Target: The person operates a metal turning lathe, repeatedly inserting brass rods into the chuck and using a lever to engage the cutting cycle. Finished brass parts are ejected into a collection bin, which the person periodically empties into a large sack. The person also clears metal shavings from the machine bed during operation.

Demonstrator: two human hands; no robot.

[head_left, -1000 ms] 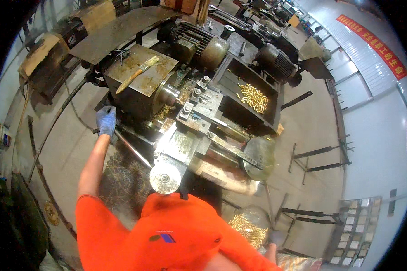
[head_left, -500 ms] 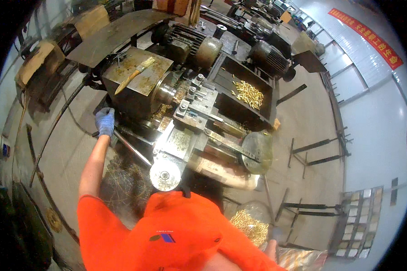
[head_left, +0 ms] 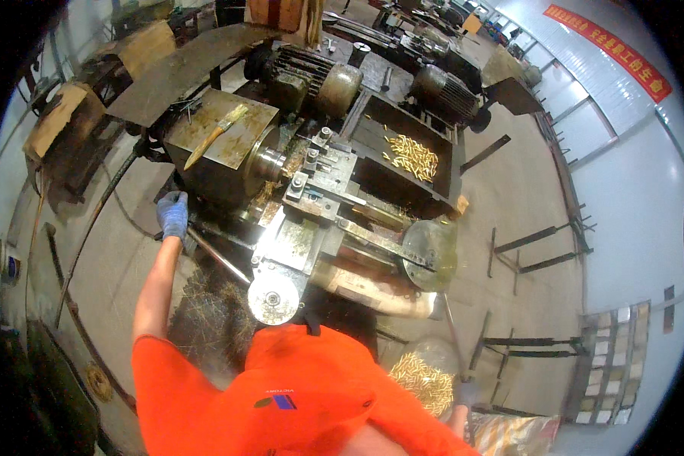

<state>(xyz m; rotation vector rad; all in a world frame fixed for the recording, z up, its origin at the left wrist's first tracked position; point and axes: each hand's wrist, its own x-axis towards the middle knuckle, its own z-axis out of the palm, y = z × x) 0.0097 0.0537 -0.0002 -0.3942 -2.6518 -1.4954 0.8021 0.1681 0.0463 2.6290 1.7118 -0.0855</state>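
My left hand [head_left: 172, 215], in a blue glove, is closed at the upper end of a long metal lever [head_left: 219, 255]. That lever slants down to the round metal hub [head_left: 273, 298] at the front of a lathe-like machine. Low on the right, my right hand [head_left: 467, 392], in a grey-blue glove, is closed at the lower end of a thin rod [head_left: 451, 327]; its fingers are small and partly hidden. Beside it lies a heap of small brass-coloured pieces [head_left: 422, 384]. The chuck [head_left: 269, 163] and the tool slide [head_left: 319, 186] are between the motors and my body.
A brush [head_left: 216, 137] lies on the headstock cover. Behind the slide, a dark metal tray [head_left: 368, 139] holds more brass-coloured pieces. Two motors [head_left: 300, 76] [head_left: 442, 91] stand at the back. A round metal disc [head_left: 430, 256] and black floor frames [head_left: 536, 346] are on the right.
The view has shifted slightly, so the machine appears a little lower and farther left. Both hands stay at their rods; no clear movement of the machine parts shows.
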